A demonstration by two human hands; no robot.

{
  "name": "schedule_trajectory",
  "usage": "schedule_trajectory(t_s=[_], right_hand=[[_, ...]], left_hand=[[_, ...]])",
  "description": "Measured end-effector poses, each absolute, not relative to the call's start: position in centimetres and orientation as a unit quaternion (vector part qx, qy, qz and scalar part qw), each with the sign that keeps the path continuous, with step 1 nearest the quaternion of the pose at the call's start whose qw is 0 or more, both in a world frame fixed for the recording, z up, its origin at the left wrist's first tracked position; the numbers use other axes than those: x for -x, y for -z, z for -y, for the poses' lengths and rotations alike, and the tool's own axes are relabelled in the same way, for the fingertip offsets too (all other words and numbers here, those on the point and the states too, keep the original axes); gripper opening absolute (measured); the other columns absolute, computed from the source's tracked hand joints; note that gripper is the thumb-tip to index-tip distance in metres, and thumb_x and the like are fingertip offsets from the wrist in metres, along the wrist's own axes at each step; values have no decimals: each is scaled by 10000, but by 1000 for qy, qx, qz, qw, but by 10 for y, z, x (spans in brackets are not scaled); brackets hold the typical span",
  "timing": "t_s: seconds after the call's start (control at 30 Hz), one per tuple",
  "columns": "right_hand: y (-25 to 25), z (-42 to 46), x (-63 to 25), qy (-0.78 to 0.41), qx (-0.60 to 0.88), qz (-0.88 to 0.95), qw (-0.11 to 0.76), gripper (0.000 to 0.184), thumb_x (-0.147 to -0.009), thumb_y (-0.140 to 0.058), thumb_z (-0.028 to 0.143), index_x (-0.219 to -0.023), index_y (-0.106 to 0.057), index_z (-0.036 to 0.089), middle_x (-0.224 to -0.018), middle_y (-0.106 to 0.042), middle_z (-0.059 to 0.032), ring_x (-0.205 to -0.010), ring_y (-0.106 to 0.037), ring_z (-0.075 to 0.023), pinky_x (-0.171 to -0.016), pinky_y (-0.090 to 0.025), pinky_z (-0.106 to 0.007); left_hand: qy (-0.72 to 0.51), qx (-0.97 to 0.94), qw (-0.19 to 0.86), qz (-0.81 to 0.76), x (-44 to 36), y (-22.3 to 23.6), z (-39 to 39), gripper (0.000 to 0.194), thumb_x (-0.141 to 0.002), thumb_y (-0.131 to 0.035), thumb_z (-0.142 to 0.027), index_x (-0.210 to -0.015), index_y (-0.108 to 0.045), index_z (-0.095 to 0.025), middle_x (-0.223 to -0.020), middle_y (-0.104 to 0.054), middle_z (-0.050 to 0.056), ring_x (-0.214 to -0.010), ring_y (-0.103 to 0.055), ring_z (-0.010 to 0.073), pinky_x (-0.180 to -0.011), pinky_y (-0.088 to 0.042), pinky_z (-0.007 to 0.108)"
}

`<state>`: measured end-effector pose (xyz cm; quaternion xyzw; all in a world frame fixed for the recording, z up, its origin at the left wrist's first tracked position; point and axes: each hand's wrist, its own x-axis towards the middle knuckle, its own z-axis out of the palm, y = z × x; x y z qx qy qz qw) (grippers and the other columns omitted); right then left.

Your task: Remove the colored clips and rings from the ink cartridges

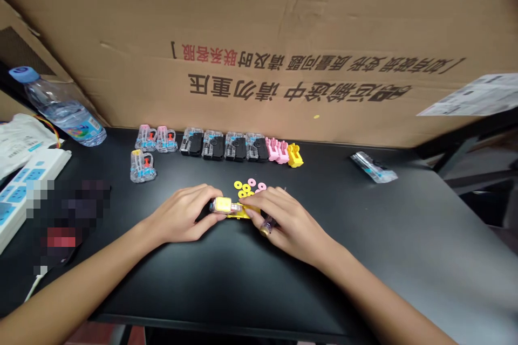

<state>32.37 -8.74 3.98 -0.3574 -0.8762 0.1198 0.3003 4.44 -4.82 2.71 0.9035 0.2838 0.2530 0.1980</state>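
My left hand point(188, 213) pinches a small clear plastic toy part with a yellow top point(223, 204) between thumb and fingers. My right hand point(291, 221) closes its fingertips on a yellow plastic piece point(238, 214), which meets the clear part; whether they are joined I cannot tell. A slim tool with a dark translucent handle point(268, 223), like a screwdriver, is tucked in the same hand, mostly hidden by the fingers. Just beyond the hands lie several small yellow rings point(238, 185) and pink rings point(251, 182), partly covered by the right hand.
Along the back stand clear toy bodies point(156, 139), clear-and-black cases point(213, 145), pink pieces point(277, 151) and a yellow piece point(295, 156). A clear packet point(373, 167) lies right. At left are a water bottle point(67, 108) and power strip point(28, 188). A cardboard box point(259, 11) walls the back.
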Motion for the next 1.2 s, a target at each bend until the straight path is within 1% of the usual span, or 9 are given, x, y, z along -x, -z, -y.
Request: schedule_trajectory(t_s=[0.13, 0.33, 0.6, 0.77, 0.9, 1.03, 1.2], right_hand=[[-38, 87, -323, -128, 356, 876, 298, 151, -1076, -608, 165, -1196, -695, 193, -1012, -792, -78, -893, -717, -224, -787, -514, -372], [-38, 84, -323, -138, 354, 877, 293, 146, -1090, -596, 190, -1139, -734, 185, -951, -783, -71, -851, -697, -213, -758, -494, -367], [-41, 84, -318, -136, 361, 876, 289, 138, -1104, -584, 198, -1113, -722, 194, -930, -786, -61, -840, -690, -202, -758, -479, -356], [-46, 87, -316, -101, 351, 886, 287, 137, -1110, -575, 196, -1135, -708, 178, -930, -777, -65, -814, -667, -198, -731, -457, -347], [-47, 87, -317, -89, 342, 889, 290, 136, -1108, -573, 189, -1109, -708, 170, -900, -759, -55, -782, -634, -192, -707, -427, -340], [-45, 86, -316, -97, 345, 889, 285, 158, -1109, -563, 184, -1088, -718, 166, -882, -744, -49, -761, -611, -185, -711, -426, -338], [-46, 86, -317, -102, 349, 892, 267, 173, -1111, -553, 180, -1078, -722, 164, -868, -737, -50, -759, -620, -185, -716, -431, -337]], left_hand=[[-253, -905, 200, -277, -44, -26, 48, 187, -1064, -623, -328, -1197, -560, -212, -1029, -757, 53, -863, -747, 224, -766, -570, 339], [-257, -906, 198, -274, -44, -23, 47, 212, -1057, -639, -340, -1207, -560, -211, -1042, -759, 57, -862, -752, 226, -765, -570, 332], [-280, -903, 201, -257, -42, -24, 45, 218, -1064, -628, -352, -1205, -556, -202, -1009, -753, 56, -827, -742, 213, -742, -568, 320], [-289, -901, 212, -243, -42, -23, 44, 221, -1042, -655, -354, -1176, -579, -195, -963, -746, 54, -801, -730, 208, -721, -564, 316], [-320, -892, 222, -228, -43, -23, 46, 218, -1034, -672, -344, -1163, -593, -186, -959, -749, 65, -797, -728, 200, -715, -561, 303], [-309, -900, 210, -226, -43, -23, 46, 223, -1037, -676, -351, -1160, -591, -185, -932, -738, 57, -771, -711, 197, -703, -555, 304], [-302, -901, 210, -232, -43, -23, 44, 216, -1042, -661, -357, -1151, -595, -184, -902, -722, 49, -748, -695, 194, -687, -544, 306]])
